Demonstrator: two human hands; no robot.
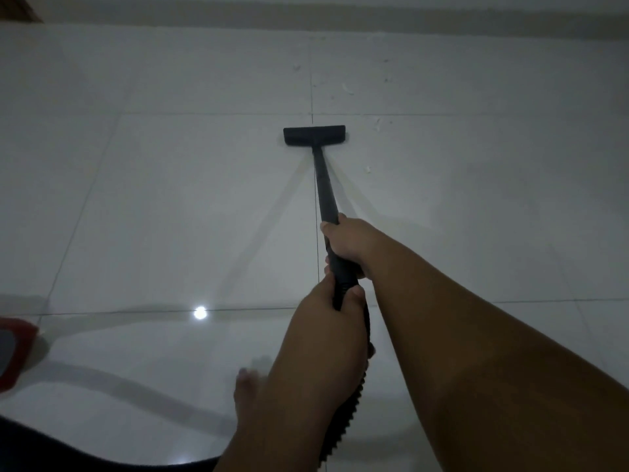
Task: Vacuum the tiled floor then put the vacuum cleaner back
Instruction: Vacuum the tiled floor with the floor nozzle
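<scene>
Vacuum floor nozzle (pixel 315 136): black, wide and flat, it lay on the tiled floor (pixel 170 199) well ahead of the person, toward the floor's far edge. It sat just short of a crossing of grout lines.
Wand (pixel 325 185): a black tube that ran from the middle of the nozzle back toward the person, slanting up off the floor along a grout line.
Right hand (pixel 347 243): wrapped tightly round the wand, fingers curled under it and thumb on top. This was the grip nearer the nozzle, with the forearm reaching in from the lower right.
Left hand (pixel 326 318): clamped round the wand's lower end, close behind the right hand, with the thumb lying across the black tube.
Hose (pixel 343 420): black and ribbed, it dropped from the wand's end between the two forearms, partly hidden by the left one, toward the near edge of the floor.
Debris (pixel 347 88): small pale scraps were scattered on the tiles beyond the nozzle and to its right, before the far edge. One scrap (pixel 367 169) lay just to the right of the wand.
Bare foot (pixel 246 390): blurred, on the floor just left of the left forearm.
Red and grey object (pixel 13 349): at the floor's left edge, cut off by the frame; what it was could not be told.
Light reflection (pixel 199 312): a bright spot on the glossy tile, on a grout line left of the left hand.
Skirting band (pixel 340 15): a darker strip that ran along the floor's far edge.
</scene>
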